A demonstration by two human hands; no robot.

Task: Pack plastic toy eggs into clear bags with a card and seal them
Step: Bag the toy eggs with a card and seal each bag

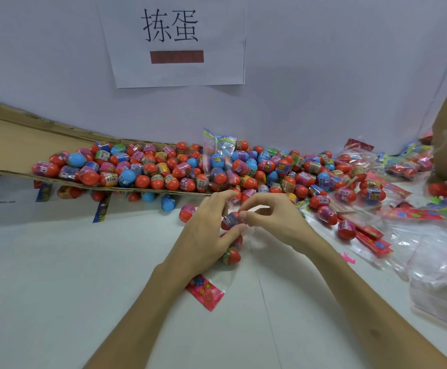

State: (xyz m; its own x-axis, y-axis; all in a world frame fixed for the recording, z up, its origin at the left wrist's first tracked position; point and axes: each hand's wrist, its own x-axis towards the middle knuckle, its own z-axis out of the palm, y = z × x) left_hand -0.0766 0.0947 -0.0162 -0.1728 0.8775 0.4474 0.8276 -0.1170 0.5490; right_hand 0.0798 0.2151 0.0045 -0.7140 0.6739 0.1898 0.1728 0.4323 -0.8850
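Filling step, centre frame.
Left hand [206, 230] is gripping the clear bag [226, 279]; right hand [273, 219] is pinching an egg [230, 219] at its mouth. Next, probably pushing it in.

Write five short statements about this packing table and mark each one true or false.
1. Both hands hold the same bag. True: the left hand and the right hand are on the clear bag.
2. The card in that bag is plain white. False: the card is pink-red with flowers.
3. Loose eggs are heaped on cardboard. True: the eggs lie on a cardboard sheet.
4. The held bag has no egg in it. False: a red egg shows inside it, below the left hand.
5. A paper sign hangs on the wall. True: the paper sign is above the pile.
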